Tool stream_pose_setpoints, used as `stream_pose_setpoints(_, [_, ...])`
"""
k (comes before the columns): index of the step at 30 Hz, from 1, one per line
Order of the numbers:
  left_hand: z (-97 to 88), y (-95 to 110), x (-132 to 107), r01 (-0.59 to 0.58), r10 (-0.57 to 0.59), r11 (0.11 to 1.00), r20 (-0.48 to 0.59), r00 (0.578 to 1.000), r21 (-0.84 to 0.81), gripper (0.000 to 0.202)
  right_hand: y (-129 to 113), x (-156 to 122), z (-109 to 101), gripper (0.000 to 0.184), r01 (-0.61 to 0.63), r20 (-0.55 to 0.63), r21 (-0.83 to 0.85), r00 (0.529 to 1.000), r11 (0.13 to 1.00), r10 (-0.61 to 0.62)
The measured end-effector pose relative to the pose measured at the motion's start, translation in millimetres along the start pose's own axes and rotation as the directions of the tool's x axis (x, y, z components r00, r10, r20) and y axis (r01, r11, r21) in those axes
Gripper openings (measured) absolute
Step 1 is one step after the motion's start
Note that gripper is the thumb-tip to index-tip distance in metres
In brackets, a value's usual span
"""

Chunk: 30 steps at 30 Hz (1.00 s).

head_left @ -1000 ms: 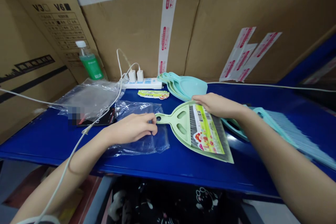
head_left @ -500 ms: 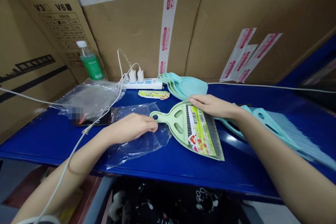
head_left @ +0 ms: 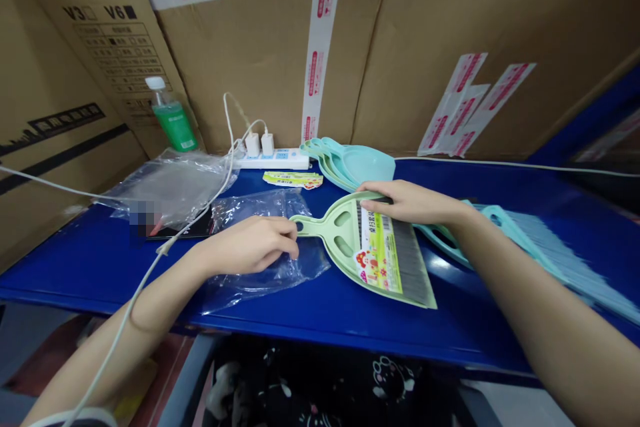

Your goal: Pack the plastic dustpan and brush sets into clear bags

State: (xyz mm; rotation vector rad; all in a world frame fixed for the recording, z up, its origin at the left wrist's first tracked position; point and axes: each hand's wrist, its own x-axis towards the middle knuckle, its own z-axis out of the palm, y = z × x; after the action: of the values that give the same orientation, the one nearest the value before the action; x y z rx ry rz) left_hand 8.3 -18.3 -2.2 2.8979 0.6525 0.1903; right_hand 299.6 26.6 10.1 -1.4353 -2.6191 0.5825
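A light-green dustpan (head_left: 327, 233) lies with its brush (head_left: 415, 260) nested in it and its handle pointing left. A printed yellow-and-white label card (head_left: 383, 257) lies across the bristles. My right hand (head_left: 400, 202) grips the set at its far edge, thumb on the card side. By the handle's tip, my left hand (head_left: 263, 243) is closed with curled fingers on a clear plastic bag (head_left: 273, 280) spread flat beneath it. The fingertips' exact hold is partly hidden.
Blue dustpans (head_left: 370, 163) are stacked at the back, with blue brushes (head_left: 535, 240) at right. A label stack (head_left: 293, 179), power strip (head_left: 285, 159), green bottle (head_left: 175, 123) and more plastic bags (head_left: 175, 180) lie behind. A white cable (head_left: 200, 213) crosses my left arm.
The green dustpan set has shifted slightly right, away from my left hand. My right thumb has moved onto the card, which sits a little differently. The plastic bag has wrinkled and shifted.
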Motion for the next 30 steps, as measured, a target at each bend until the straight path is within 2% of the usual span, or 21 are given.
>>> stream_pose_setpoints(7, [-2.1,2.7,0.1,-0.036,0.034,0.997,-0.029,0.999,-0.061,0.03,-8.5,-3.1,-1.3,0.04,0.005,-0.015,-0.022,1.0,1.0,-0.005])
stream_pose_setpoints(14, [-1.0,1.9,-0.3,-0.062,0.06,0.998,-0.053,0.997,-0.031,0.03,-10.4,-6.6,-5.9,0.04,-0.042,-0.045,-0.035,0.998,0.999,0.04])
stream_pose_setpoints(24, [3.0,5.5,3.6,-0.041,0.037,0.998,-0.075,0.997,-0.044,0.03,-15.4,2.1,5.4,0.045,-0.061,0.049,0.031,0.997,0.998,0.059])
stream_pose_setpoints(30, [4.2,7.4,3.8,-0.076,0.071,0.996,-0.084,0.994,-0.049,0.029,-13.1,-1.6,0.8,0.043,-0.118,0.012,0.067,0.993,0.991,0.118])
